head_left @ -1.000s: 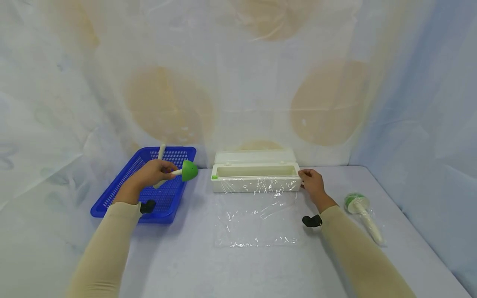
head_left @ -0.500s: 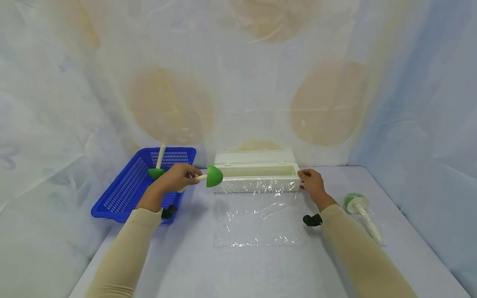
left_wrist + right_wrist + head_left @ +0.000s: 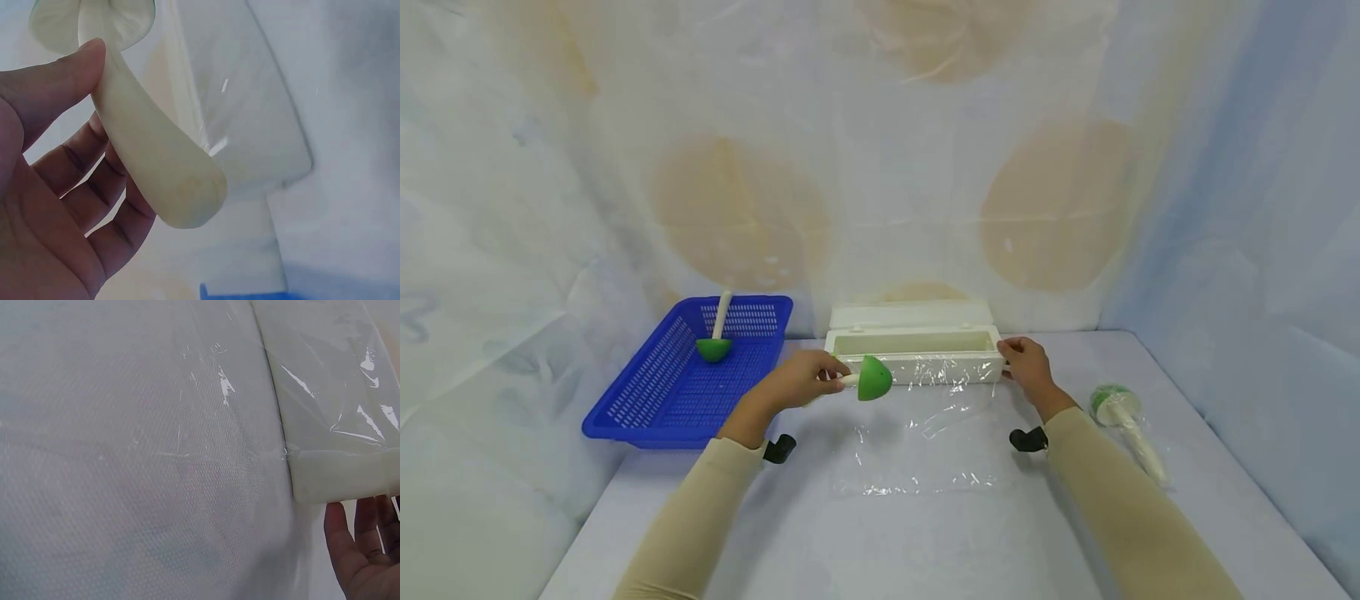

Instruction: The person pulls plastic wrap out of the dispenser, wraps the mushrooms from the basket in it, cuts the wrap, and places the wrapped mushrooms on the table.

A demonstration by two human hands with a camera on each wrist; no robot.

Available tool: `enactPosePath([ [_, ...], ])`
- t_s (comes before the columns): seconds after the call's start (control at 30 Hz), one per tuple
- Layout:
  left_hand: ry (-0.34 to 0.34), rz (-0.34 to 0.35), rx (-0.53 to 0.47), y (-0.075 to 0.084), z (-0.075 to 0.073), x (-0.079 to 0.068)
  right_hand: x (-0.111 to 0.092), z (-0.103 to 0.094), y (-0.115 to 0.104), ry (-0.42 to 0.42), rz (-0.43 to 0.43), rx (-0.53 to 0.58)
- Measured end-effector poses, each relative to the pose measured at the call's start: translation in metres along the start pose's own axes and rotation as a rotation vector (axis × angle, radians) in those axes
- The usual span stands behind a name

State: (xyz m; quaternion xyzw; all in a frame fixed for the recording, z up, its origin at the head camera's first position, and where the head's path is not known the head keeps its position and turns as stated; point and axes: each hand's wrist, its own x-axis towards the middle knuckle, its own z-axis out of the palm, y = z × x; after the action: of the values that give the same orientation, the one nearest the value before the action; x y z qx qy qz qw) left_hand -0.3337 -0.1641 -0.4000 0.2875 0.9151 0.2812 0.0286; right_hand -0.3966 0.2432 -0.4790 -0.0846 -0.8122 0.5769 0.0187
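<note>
In the head view my left hand (image 3: 797, 383) pinches the pale stem of a green-capped toy mushroom (image 3: 875, 379), in front of the white box's left half. The left wrist view shows the thumb on the stem (image 3: 144, 137), the fingers behind it. The cap's pale underside (image 3: 134, 22) is cut off at the top. My right hand (image 3: 1028, 367) touches the right end of the long white cling film box (image 3: 880, 370) with its fingertips; its thumb is hard to make out. Clear film (image 3: 925, 450) stretches from the box over the table. The box's lid (image 3: 910, 314) stands raised behind.
A blue basket (image 3: 625, 417) stands at the left with another green-capped toy mushroom (image 3: 715, 346) in it. At the right lies a toy mushroom wrapped in film (image 3: 1123, 417). A patterned cloth (image 3: 895, 167) hangs behind the white table.
My left hand has carried the toy mushroom rightward and nearer, from above the basket to in front of the cling film box. My right hand has stayed at the box's end.
</note>
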Motion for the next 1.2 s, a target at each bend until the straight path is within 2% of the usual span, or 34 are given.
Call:
enactPosePath([
  [0.27,-0.041,0.036,-0.027,0.011,0.039,0.008,0.004,0.002,0.002,0.002,-0.012,0.002],
  [0.43,-0.063,0.084,-0.018,0.019,0.057,0.012,0.002,0.003,0.002,0.014,-0.008,-0.006],
  [0.63,-0.116,0.105,-0.022,0.027,0.077,0.015,-0.002,0.003,0.001,0.005,-0.011,-0.020],
  [0.9,-0.145,0.159,-0.020,0.037,0.094,0.017,-0.002,0.002,0.002,0.004,-0.010,-0.022],
  [1.2,-0.145,0.197,0.055,0.038,0.106,0.017,0.000,0.002,0.003,0.011,-0.008,-0.010],
])
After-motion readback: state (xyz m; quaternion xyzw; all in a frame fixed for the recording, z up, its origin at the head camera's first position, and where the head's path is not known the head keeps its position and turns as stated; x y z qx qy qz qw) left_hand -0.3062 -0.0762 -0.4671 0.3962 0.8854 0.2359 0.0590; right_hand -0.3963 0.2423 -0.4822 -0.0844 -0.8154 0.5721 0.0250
